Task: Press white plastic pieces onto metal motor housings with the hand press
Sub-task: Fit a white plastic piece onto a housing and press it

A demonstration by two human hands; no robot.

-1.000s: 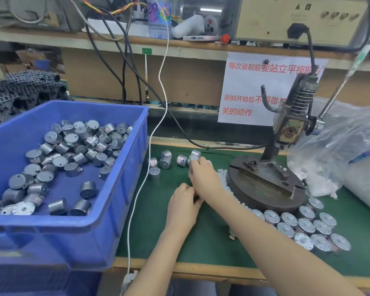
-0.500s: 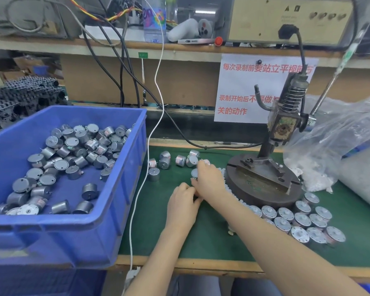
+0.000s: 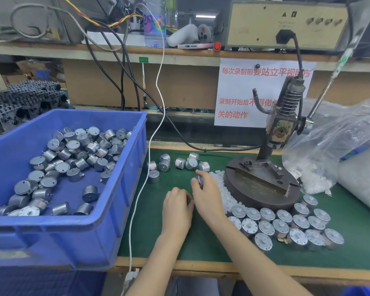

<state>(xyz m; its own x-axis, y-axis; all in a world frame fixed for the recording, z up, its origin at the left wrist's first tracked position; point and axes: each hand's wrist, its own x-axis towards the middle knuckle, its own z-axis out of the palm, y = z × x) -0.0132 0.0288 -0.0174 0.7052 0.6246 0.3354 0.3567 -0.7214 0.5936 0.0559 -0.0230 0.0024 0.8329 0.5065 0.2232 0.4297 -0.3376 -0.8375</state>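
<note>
Left hand (image 3: 176, 207): its back is turned to the camera, fingers curled under, palm hidden. Whether anything is held cannot be told. A dark edge is seen at the fingertips but cannot be identified.

Right hand (image 3: 208, 197): fingers are bent round a grey motor housing (image 3: 198, 180), pinched just above the mat. Most of the housing is covered by the fingers.

White plastic pieces (image 3: 221, 185): a small pile is seen against the left edge of the round base (image 3: 261, 197), partly covered by the right hand and wrist. Single pieces are too small to be made out. More white material is seen blurred inside a clear plastic bag (image 3: 329, 146) at right.

Hand press (image 3: 281, 124): mounted at the back of the base. The upper end of its lever (image 3: 329, 82) is lost in the shelf clutter.

Capped housings (image 3: 286, 225): stood upright in rows in front of the base. The leftmost are partly blocked by the right forearm.

Loose housings (image 3: 175, 163): laid on their sides behind the hands.

Blue bin (image 3: 94, 242): placed at left, part-filled with housings, its left side cut off by the frame. A white cable (image 3: 156, 124) is hung between the bin and the hands, over the front edge.

Desk (image 3: 158, 236): covered by a green mat, with a wooden front edge.

Shelf (image 3: 115, 52): loaded with a beige box unit (image 3: 265, 24) and cables.

Notice (image 3: 239, 92): red characters, partly blocked by the press.

Black trays (image 3: 24, 99): stacked far left, blurred.
</note>
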